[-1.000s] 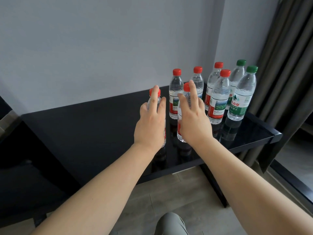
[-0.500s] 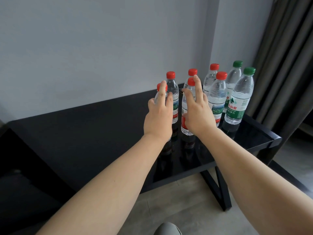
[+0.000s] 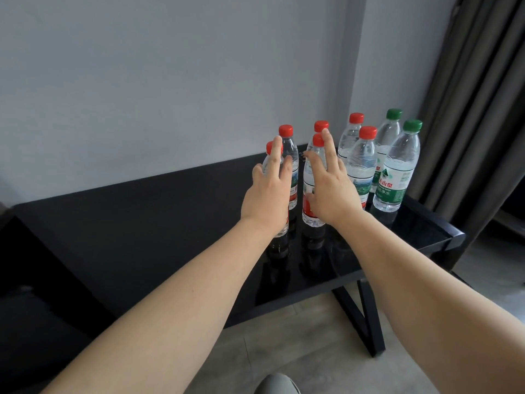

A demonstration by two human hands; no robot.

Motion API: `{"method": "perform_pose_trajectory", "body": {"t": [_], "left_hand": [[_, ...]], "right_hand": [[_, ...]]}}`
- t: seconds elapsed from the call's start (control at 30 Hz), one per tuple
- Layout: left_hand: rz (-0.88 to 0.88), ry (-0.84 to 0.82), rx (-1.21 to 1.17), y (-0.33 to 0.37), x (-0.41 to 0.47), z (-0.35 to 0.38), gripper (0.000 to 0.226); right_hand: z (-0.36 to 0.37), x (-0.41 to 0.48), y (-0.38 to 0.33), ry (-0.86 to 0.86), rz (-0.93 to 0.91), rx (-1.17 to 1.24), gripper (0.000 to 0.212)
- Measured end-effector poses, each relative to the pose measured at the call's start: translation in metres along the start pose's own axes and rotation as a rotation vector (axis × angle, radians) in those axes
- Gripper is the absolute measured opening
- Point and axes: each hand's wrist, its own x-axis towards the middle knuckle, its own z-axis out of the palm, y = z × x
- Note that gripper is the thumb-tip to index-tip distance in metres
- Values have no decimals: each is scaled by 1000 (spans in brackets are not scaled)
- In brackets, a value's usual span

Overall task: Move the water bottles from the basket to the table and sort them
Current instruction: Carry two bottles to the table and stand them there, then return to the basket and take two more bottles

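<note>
Table: a shiny black table [image 3: 142, 237] stands against the wall, and the bottles make dark mirror shapes in its top.
Legs: black crossed legs [image 3: 366, 317] hold up the right end.
Wall: a plain grey wall [image 3: 170, 81] is behind the table and turns a corner near the bottles.
Curtain: a grey-brown curtain [image 3: 483, 109] hangs at the right.
Floor: a pale grey floor [image 3: 284, 351] is under the table.
Red bottles: six clear bottles with red caps stand upright on the right half of the table. Four are free [image 3: 362, 163] and two are under the hands.
Green bottles: two bottles with green caps [image 3: 397, 172] stand at the far right, one just behind the other.
Left hand: the left hand [image 3: 267, 200] rests on the front left bottle [image 3: 267, 162]. Its fingers are straight and a little apart. I cannot see the thumb.
Right hand: the right hand [image 3: 332, 194] rests on the next bottle [image 3: 311, 189]. Its fingers are straight and spread, and the thumb touches the red label.
Gap: the two touched bottles stand side by side with a small space between them.
Change: a second ago these two bottles stood nearer the front edge. Now they are close up to the back row.
Same: both hands are on the same bottles as before, fingers still straight. The other six bottles have not moved.
</note>
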Motion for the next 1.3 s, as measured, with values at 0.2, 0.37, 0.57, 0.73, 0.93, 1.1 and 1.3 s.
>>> {"method": "perform_pose_trajectory", "body": {"t": [0.2, 0.37, 0.57, 0.73, 0.93, 1.1, 1.3], "left_hand": [[50, 5, -1, -16, -17, -19, 117], [-28, -25, 12, -31, -57, -34, 108], [-168, -117, 31, -53, -118, -53, 88], [-239, -177, 32, -75, -175, -61, 80], [-330, -227, 41, -102, -233, -74, 75], [-390, -278, 42, -126, -254, -74, 76], [-447, -326, 9, -159, -240, -50, 77]], "right_hand": [[-13, -23, -11, 22, 38, 10, 86], [-13, -56, -39, 29, 95, 10, 82], [-16, -102, -88, -61, 170, 88, 77], [-11, -136, -126, -161, 143, 98, 74], [3, -165, -166, -267, 82, 41, 72], [19, -165, -191, -322, 46, 41, 73], [54, -141, -200, -393, 31, 46, 74]]}}
